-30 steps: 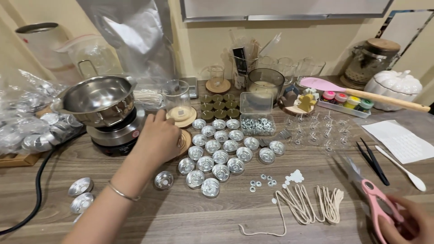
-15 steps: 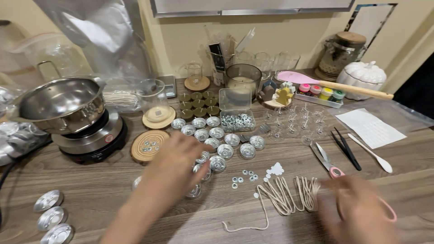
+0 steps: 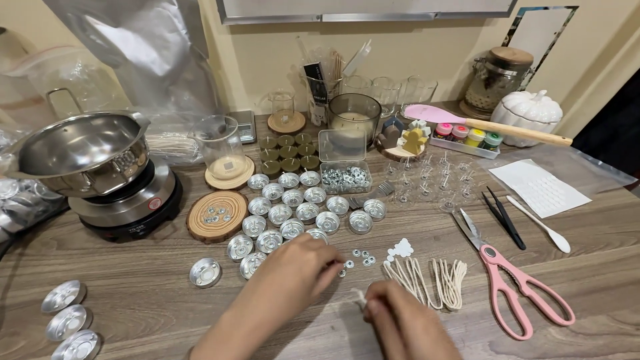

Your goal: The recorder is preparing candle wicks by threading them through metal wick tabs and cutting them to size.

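Observation:
My left hand (image 3: 300, 270) reaches over the wooden table (image 3: 167, 293), its curled fingertips at the scattered small metal wick tabs (image 3: 360, 257). Whether it pinches one is hidden by the fingers. My right hand (image 3: 397, 323) is low in the head view and pinches the loose end of the white wick cord (image 3: 430, 280), whose looped bundle lies just to its right. Empty silver tealight cups (image 3: 293, 213) stand in rows right behind my left hand.
Pink scissors (image 3: 520, 287), black tweezers (image 3: 505, 217) and a white spoon (image 3: 543, 225) lie at the right. A steel pot on a hot plate (image 3: 87, 157) sits at the left, a wooden coaster (image 3: 217, 215) beside it. Three cups (image 3: 67, 320) lie at bottom left; jars line the wall.
My left hand came from the coaster by the hot plate to the wick tabs. My right hand let go of the pink scissors, which now lie on the table, and took the cord end.

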